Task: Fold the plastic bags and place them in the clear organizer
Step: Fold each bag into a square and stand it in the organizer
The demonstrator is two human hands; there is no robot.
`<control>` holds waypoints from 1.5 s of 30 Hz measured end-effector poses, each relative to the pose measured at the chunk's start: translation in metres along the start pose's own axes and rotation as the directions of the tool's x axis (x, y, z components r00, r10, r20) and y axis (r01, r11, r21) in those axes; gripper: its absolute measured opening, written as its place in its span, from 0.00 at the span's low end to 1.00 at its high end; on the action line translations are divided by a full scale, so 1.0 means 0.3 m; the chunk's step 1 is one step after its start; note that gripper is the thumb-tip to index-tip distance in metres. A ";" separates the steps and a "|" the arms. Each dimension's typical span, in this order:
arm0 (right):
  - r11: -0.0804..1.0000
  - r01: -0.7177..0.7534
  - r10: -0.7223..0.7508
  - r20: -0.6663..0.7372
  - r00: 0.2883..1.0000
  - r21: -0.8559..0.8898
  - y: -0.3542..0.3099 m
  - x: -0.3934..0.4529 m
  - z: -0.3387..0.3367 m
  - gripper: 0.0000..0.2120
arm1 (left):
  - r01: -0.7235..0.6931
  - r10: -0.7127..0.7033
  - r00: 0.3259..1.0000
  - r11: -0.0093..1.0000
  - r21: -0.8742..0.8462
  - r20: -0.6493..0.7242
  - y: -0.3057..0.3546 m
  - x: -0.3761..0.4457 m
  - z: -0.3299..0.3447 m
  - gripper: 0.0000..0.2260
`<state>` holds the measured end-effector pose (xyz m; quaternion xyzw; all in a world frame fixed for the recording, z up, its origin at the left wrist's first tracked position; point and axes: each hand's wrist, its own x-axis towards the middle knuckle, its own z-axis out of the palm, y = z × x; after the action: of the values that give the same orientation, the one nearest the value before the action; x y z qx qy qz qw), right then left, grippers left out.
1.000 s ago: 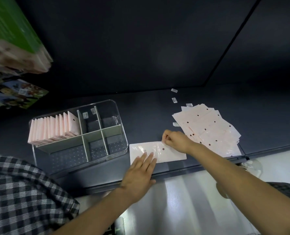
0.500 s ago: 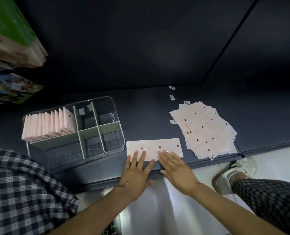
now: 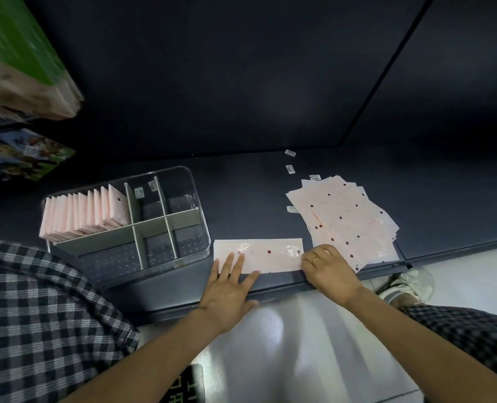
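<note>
Pink plastic bag (image 3: 266, 255) flat on dark tabletop (image 3: 241, 193), beside clear organizer (image 3: 196, 216) — left hand (image 3: 227, 289) fingers straight, pressing it; right hand (image 3: 327, 270) curled, pinching right end.

The right hand (image 3: 327, 271) covers the right end of the plastic bag (image 3: 266, 254), its fingertips hidden. The green box (image 3: 14, 45) is blurred and cut off at the left edge. The small labels' (image 3: 290, 169) print is unreadable.

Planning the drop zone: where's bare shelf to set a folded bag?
Bare: behind the strip bag, between organizer and loose pile. Four right organizer cells hold no bags. Crowded: front edge under left hand and right hand.
</note>
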<state>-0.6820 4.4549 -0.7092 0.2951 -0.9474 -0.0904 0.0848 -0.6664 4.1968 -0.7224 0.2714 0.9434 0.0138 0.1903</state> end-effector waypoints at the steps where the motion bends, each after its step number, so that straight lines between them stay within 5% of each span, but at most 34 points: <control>1: 1.000 0.023 -0.023 -0.012 1.000 -0.016 -0.002 0.010 -0.008 0.12 | -0.002 0.003 1.000 1.000 0.005 -0.023 -0.002 0.002 -0.003 0.28; 7: 0.981 0.112 -0.098 -0.095 0.991 0.161 -0.101 0.007 -0.087 0.02 | 0.017 -0.020 0.986 1.000 -0.021 -0.166 0.003 0.018 -0.031 0.25; 12: 0.942 0.076 -0.049 -0.092 0.995 0.328 -0.258 0.019 -0.170 0.08 | -0.065 0.044 0.984 0.991 -0.114 -0.175 0.009 0.025 -0.037 0.18; 17: 0.749 -0.147 -0.063 0.289 0.955 0.646 -0.270 0.016 -0.183 0.25 | -0.117 0.063 0.978 0.955 -0.273 -0.198 0.007 0.022 -0.037 0.14; 21: 0.653 -0.315 -0.023 0.434 0.901 0.688 -0.180 0.015 -0.150 0.38 | -0.097 -0.050 0.968 0.831 -0.548 -0.247 0.002 0.029 -0.048 0.13; 23: 0.554 -0.460 0.090 0.500 0.861 0.694 -0.138 0.043 -0.134 0.34 | -0.032 -0.171 0.958 0.738 -0.674 -0.232 0.003 0.035 -0.057 0.09; 25: 0.404 -0.565 0.196 0.535 0.822 0.719 -0.110 0.074 -0.105 0.23 | 0.058 -0.271 0.946 0.678 -0.733 -0.176 0.004 0.045 -0.061 0.07; 28: 0.321 -0.646 0.295 0.575 0.763 0.693 -0.106 0.122 -0.061 0.03 | 0.113 -0.346 0.930 0.587 -0.801 -0.122 0.000 0.057 -0.055 0.07; 31: 0.244 -0.736 0.355 0.648 0.674 0.632 -0.115 0.165 -0.024 0.14 | 0.110 -0.365 0.924 0.546 -0.830 -0.117 0.000 0.058 -0.053 0.14; 34: 0.288 -0.773 0.376 0.675 0.634 0.565 -0.120 0.198 -0.006 0.16 | 0.079 -0.391 0.896 0.607 -0.791 -0.211 0.012 0.043 -0.047 0.22; 37: 0.321 -0.791 0.411 0.676 0.612 0.521 -0.122 0.218 0.007 0.18 | 0.017 -0.194 0.921 0.886 -0.464 -0.337 0.025 0.022 -0.031 0.21; 40: 0.330 -0.801 0.427 0.677 0.599 0.501 -0.122 0.224 0.008 0.19 | -0.105 0.073 0.975 0.983 -0.149 -0.211 0.041 0.004 -0.005 0.26; 45: 0.306 -0.827 0.462 0.686 0.563 0.472 -0.137 0.231 0.006 0.19 | -0.098 0.098 0.993 0.995 0.008 -0.069 0.027 -0.027 0.036 0.34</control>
<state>-0.7163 4.3821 -0.7127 -0.1465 -0.9159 0.2974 -0.2264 -0.6519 4.1986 -0.7286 0.3172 0.9349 0.0303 0.1560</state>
